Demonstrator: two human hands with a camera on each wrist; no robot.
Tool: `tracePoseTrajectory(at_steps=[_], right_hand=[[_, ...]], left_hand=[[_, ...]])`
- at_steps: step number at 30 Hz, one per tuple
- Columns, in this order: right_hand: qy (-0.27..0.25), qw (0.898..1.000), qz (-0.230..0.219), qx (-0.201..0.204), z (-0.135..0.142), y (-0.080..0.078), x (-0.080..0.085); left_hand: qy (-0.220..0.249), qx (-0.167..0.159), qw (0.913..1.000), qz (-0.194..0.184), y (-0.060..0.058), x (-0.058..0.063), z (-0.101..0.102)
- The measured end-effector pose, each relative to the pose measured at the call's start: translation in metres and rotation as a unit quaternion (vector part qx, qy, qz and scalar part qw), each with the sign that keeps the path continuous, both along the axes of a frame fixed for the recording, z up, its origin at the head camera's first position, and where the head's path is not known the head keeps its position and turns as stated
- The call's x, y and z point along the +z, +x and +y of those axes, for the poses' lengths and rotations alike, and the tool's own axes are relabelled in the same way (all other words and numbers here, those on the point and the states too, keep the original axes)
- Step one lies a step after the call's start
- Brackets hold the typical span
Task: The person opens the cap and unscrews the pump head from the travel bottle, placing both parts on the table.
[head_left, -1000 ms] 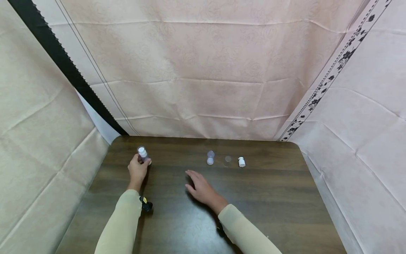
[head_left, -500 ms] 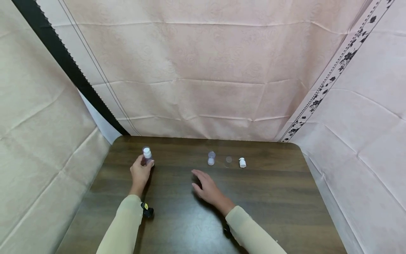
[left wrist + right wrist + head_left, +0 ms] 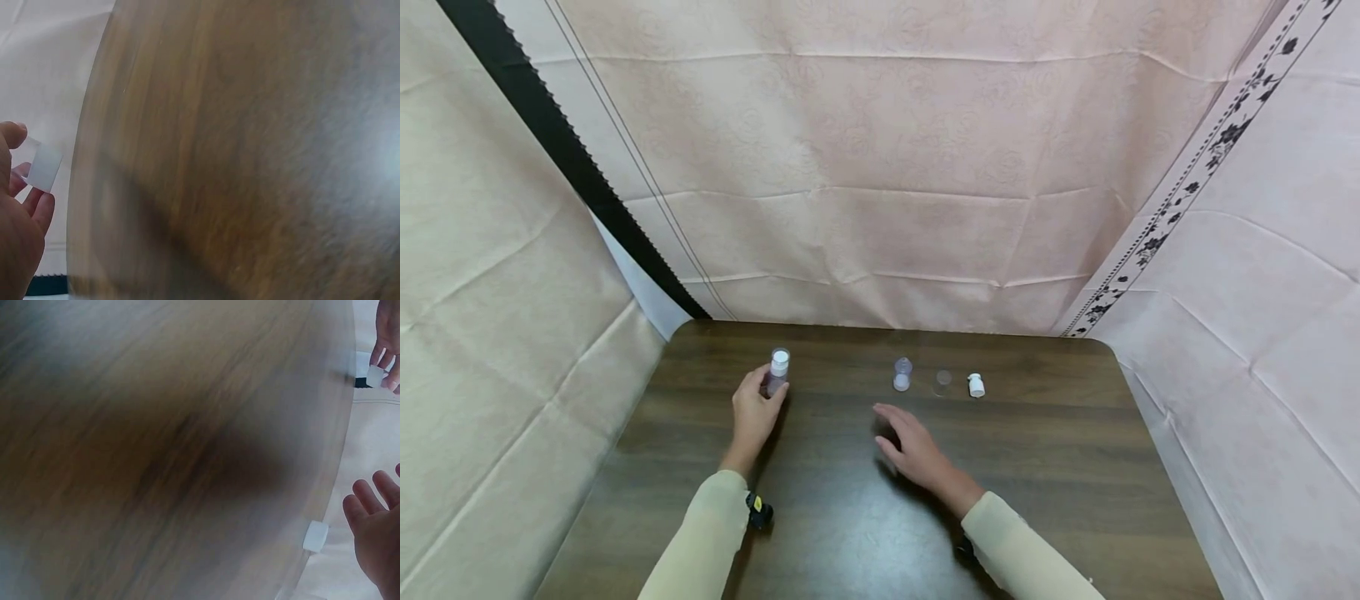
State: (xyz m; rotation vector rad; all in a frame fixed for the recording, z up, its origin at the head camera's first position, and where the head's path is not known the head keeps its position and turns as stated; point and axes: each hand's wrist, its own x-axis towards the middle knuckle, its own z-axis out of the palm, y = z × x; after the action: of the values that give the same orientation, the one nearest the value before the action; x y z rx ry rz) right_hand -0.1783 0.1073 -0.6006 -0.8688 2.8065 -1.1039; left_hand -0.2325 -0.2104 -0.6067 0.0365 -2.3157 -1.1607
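Observation:
My left hand [image 3: 758,414] grips a small clear bottle [image 3: 777,379] with a white top, pinched between thumb and fingers above the far left part of the table. The left wrist view shows the bottle's white part [image 3: 45,167] jutting past the fingertips. My right hand [image 3: 917,450] hovers over the middle of the table, fingers extended and thumb apart, holding nothing. Beyond it stands another small clear container [image 3: 902,374] with a white lower part. To that one's right are a clear round piece [image 3: 942,382] and a small white cap-like piece [image 3: 976,385] with a side spout.
The brown wooden table [image 3: 1060,500] has rounded far corners. Pale cloth [image 3: 880,167] hangs behind it and on both sides, with a black strip [image 3: 572,158] at left and a floral border at right. A dark wrist device [image 3: 760,511] sits at my left cuff.
My left hand has carried the bottle to the right, and the bottle stands more upright. My right hand has drifted right, still extended. The pieces at the back keep their places.

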Motion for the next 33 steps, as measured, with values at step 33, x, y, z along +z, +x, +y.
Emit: tracePoseTrajectory(at_steps=[33], right_hand=[[-0.076, 0.995, -0.015, -0.063, 0.059, 0.012, 0.030]], left_hand=[[-0.195, -0.156, 0.9683, -0.010, 0.043, 0.026, 0.083]])
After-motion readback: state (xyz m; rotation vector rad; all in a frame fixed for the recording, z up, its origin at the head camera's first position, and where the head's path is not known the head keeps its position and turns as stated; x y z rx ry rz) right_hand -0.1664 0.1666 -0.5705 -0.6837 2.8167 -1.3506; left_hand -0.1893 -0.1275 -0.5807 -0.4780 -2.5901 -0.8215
